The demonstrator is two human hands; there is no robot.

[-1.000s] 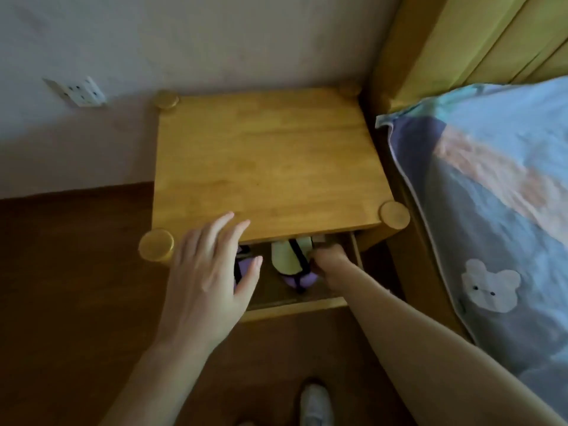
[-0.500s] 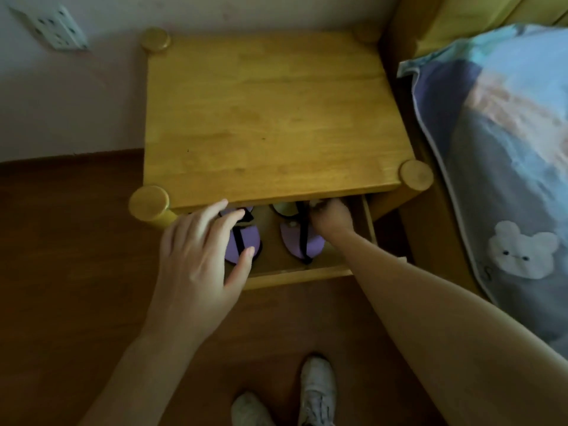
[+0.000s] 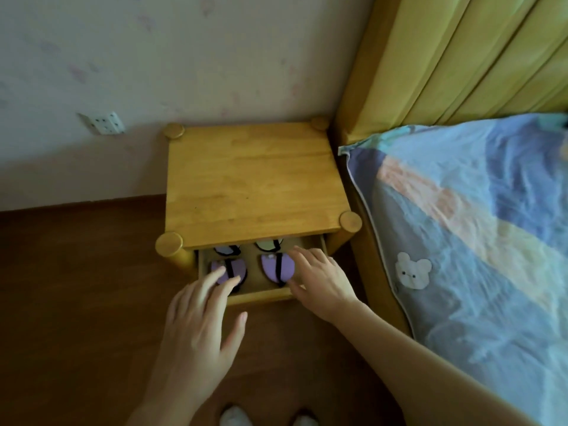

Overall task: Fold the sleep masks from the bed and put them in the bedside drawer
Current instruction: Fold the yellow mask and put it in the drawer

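The bedside drawer [image 3: 261, 296] of the wooden nightstand [image 3: 252, 186] stands pulled out. Inside lie folded sleep masks with black straps: a purple one [image 3: 229, 269] front left, a purple one [image 3: 276, 267] front right, a pale lilac one [image 3: 226, 249] back left and a pale green one [image 3: 267, 245] back right, the back two half hidden under the top. My left hand [image 3: 199, 330] hovers open over the drawer's front left, fingertips above the left purple mask. My right hand [image 3: 319, 276] is open at the drawer's right side, fingers spread beside the right purple mask.
The bed [image 3: 479, 229] with a striped blue quilt and a bear patch lies close on the right, its yellow headboard [image 3: 445, 56] behind. A wall socket [image 3: 103, 123] sits low on the wall to the left. Dark wooden floor [image 3: 76, 302] lies below, with my white shoes [image 3: 267, 418] near the bottom edge.
My right hand has come out from deep in the drawer and opened, leaving the purple mask lying there. My left hand has dropped back toward the drawer front. The view has pulled back.
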